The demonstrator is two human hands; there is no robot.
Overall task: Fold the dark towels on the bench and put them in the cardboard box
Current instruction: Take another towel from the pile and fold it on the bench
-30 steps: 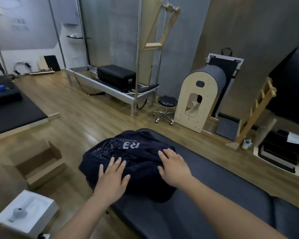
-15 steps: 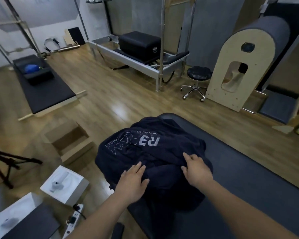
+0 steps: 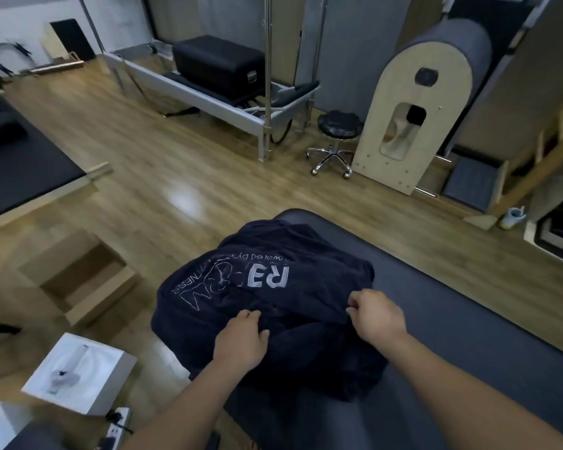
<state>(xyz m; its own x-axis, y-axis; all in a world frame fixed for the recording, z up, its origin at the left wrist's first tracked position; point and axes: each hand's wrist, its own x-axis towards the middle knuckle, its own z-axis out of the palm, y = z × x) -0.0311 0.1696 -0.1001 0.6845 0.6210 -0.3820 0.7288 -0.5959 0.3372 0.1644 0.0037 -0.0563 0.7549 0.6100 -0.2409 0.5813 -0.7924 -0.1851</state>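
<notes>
One padded bench (image 3: 468, 326), with the dark towels (image 3: 264, 297) bunched at its 11 o'clock end. It's one heap, can't count what's in it. One cardboard box (image 3: 88, 277) sits on the floor at 9 o'clock. The cloth looks soft, floppy and light, so I'd grab corners. Left hand (image 3: 241, 344) and right hand (image 3: 377, 316) both have fingers curled, pinching cloth at 6 o'clock.

towel (image 3: 267, 306): navy, white lettering | bench (image 3: 468, 319): dark grey | box (image 3: 88, 280): tan

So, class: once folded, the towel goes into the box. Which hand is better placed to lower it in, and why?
Probably left. The box sits on the floor left of the bench, and the left hand grips the towel on that side; the right hand pinches it farther away.
</notes>
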